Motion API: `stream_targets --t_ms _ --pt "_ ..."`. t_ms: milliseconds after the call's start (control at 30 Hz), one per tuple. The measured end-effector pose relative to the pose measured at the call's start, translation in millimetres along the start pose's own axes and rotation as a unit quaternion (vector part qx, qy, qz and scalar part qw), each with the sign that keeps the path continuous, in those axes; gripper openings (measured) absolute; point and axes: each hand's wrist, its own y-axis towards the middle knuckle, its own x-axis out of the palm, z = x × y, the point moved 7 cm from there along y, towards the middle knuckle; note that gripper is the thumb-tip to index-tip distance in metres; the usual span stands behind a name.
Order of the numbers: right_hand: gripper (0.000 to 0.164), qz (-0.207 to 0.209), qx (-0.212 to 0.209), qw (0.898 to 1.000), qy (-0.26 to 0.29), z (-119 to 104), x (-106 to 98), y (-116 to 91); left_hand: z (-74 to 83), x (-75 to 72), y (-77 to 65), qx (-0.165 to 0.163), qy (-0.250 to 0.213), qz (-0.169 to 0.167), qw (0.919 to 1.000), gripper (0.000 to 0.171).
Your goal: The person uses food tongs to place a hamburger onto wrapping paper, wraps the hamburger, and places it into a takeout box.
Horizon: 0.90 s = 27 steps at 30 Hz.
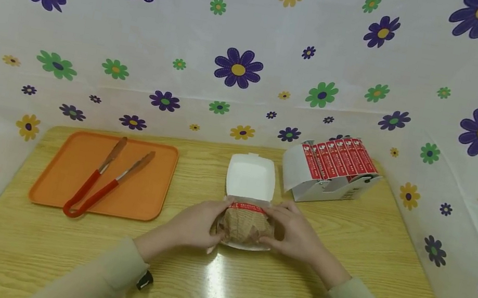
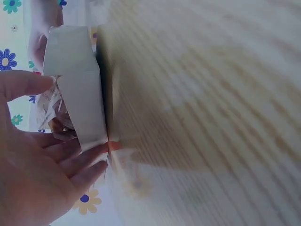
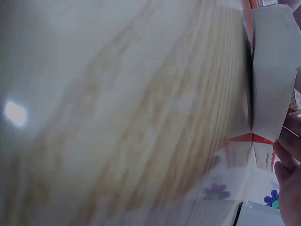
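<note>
A bundle in crinkled brown paper with a red printed strip (image 1: 246, 225), shaped like a wrapped burger, sits in the base of a white clamshell takeout box (image 1: 251, 178). The box's lid is folded back away from me. My left hand (image 1: 202, 223) holds the bundle's left side; in the left wrist view its thumb and a finger reach over the box wall (image 2: 84, 110), other fingers lying along the outside. From the right, my right hand (image 1: 296, 234) holds the bundle between thumb and fingers. Only part of that hand (image 3: 290, 165) shows in the right wrist view.
An orange tray (image 1: 143, 196) lies at the left, with red-handled tongs (image 1: 92, 190) resting across it. At the back right stands a white carton holding several red-and-white packets (image 1: 337, 160). A flower-print cloth (image 1: 258, 31) walls the wooden table (image 1: 178, 286).
</note>
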Motion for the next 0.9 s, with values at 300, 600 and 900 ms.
stream_targets --t_ms 300,600,900 --pt "0.075 0.007 -0.006 1.0 -0.004 1 0 -1 -1.3 0.6 5.1 -0.025 -0.007 0.015 0.9996 0.089" --pt "0.081 -0.026 0.029 0.999 -0.037 -1 -7 3 6.9 3.6 2.5 -0.009 0.05 0.033 0.9982 0.09" --pt "0.065 0.013 0.08 0.994 0.07 9 -20 -7 -4.2 -18.3 1.9 -0.008 -0.006 0.073 0.9973 0.074"
